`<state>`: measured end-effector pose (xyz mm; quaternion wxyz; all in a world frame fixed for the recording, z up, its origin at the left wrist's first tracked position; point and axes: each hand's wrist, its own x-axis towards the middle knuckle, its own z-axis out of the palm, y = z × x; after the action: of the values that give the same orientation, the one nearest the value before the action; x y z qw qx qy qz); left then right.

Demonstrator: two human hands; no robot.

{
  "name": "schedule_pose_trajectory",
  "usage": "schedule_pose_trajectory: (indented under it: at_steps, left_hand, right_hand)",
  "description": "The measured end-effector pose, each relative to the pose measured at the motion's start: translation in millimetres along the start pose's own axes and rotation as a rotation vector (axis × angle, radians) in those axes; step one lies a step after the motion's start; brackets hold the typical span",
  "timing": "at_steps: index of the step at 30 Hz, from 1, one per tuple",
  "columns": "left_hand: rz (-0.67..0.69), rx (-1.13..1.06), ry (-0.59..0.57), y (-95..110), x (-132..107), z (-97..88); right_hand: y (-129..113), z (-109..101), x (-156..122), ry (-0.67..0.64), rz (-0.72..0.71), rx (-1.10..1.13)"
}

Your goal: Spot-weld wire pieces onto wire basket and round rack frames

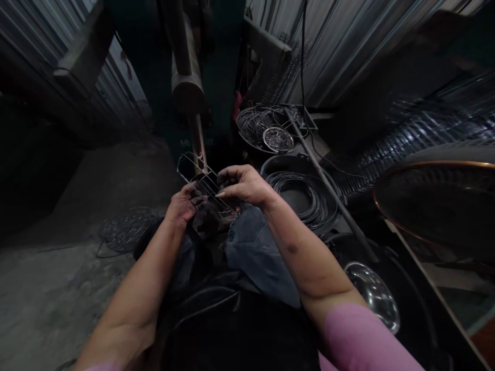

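Gripping a small oblong wire frame point(203, 181) with both hands, above the lap. Left hand point(181, 207): fingers curled shut around the frame's near lower edge, thumb laid over the wires. Right hand point(244, 185): fingers bent and pinched closed on the frame's right end, fingertips point(223, 194) pressed to the wires. Frame sits tilted between the two sets of fingers. Its rounded far end rises up and away past the left fingertips, and several straight cross-wires run inside an oval rim. Directly beneath the fingers: a knee in blue denim point(251, 245). Just outside the right fingers: a dark round tub point(270, 166) holding coiled wire rings point(305, 198). Farther out beyond those fingers: a second basin point(250, 146) of tangled wire, with a round wire disc point(277, 138) lying on top. A long metal rod point(328, 190) slants past both containers on their far side from the fingers. Outside the left fingers and lower, on the grey floor: a flat heap of wire mesh point(126, 229). Well right of the right fingers and nearer the body: a shiny metal bowl point(373, 296). Farther right again: a large round guard with a coppery rim point(436, 206). Pink sleeve point(363, 335) on the right upper arm. Light is dim, so the frame's joints cannot be made out.
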<state>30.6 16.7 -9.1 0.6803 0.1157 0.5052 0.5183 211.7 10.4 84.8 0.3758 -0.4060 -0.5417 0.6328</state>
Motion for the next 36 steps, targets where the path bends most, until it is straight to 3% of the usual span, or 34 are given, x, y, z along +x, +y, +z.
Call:
schedule_pose_trajectory:
  at_steps: [4,12,24,32,36]
  left_hand:
    - [0.057,-0.046,0.022,0,2,-3.5]
    - [0.139,-0.124,0.006,4,23,-2.6]
    - [0.064,-0.194,0.069,2,29,2.0]
    - [-0.006,-0.179,0.088,-1,27,-0.1]
    - [-0.021,-0.201,0.080,-2,24,-1.2]
  right_hand:
    - [7,1,1,0.028,-0.050,-0.085]
    - [8,-7,21,0.033,0.007,-0.066]
    - [-15,-8,55,0.066,0.097,-0.103]
    - [-15,-4,56,0.037,0.110,-0.070]
    - [-9,-14,41,0.080,0.013,-0.075]
